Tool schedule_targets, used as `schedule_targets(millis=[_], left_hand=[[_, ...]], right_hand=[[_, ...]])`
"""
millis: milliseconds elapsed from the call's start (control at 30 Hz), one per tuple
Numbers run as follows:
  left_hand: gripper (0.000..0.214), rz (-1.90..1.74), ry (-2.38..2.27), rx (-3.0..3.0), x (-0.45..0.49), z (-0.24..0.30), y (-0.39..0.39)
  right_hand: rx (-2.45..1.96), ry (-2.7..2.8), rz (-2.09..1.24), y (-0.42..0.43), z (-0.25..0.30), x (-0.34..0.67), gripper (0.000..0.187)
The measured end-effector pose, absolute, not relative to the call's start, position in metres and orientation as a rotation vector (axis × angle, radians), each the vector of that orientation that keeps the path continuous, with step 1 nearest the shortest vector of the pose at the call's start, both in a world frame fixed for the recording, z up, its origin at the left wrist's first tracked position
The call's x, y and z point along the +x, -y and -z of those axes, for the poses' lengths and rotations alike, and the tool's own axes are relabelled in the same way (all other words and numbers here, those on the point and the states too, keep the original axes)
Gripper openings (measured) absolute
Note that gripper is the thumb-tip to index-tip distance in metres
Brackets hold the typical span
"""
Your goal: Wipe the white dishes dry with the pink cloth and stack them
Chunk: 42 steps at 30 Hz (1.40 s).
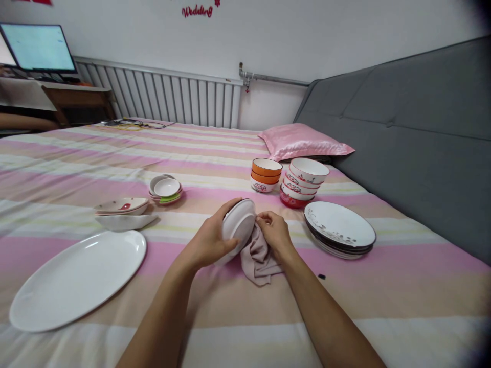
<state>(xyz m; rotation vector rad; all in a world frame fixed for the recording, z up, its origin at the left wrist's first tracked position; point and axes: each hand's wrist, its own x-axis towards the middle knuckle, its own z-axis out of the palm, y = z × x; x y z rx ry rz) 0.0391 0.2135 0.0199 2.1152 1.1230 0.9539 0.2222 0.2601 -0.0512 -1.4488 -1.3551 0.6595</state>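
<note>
My left hand (209,237) grips a white plate (238,226) by its rim and holds it tilted on edge above the striped bedspread. My right hand (274,232) is closed on a beige cloth (259,258), pressed against the plate's right side. The cloth hangs down onto the bed beneath both hands.
A large white oval platter (79,278) lies at the left. Small dishes (121,207) and saucers (166,190) sit behind it. Stacked orange bowls (266,175), patterned bowls (303,183) and a stack of plates (339,227) stand at the right, near a pink pillow (303,140) and a grey sofa back (414,133).
</note>
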Motion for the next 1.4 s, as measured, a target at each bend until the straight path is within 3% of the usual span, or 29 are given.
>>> schedule_targets(millis=[333,533,900,1233,1400], left_hand=[[0.076,-0.923,-1.072,2.13,0.043,-0.022,-0.21],[0.078,-0.921,-1.114,2.069,0.041,-0.019,-0.212],[0.078,-0.977,-1.043,2.013,0.035,-0.015,-0.216],[0.078,-0.89,-1.081,2.085,0.044,-0.018,-0.209],[0.077,-0.889,-1.073,2.139,0.047,-0.023,-0.207]], right_hand=[[-1.076,1.325,-0.481,-0.239,0.019,0.207,0.018],[-0.94,1.538,-0.326,-0.217,0.004,0.193,0.012],[-0.784,1.956,-0.239,-0.202,0.007,0.18,0.017],[-0.904,1.528,-0.319,-0.21,-0.004,0.189,0.011],[-1.003,1.289,-0.532,-0.233,0.01,0.204,0.02]])
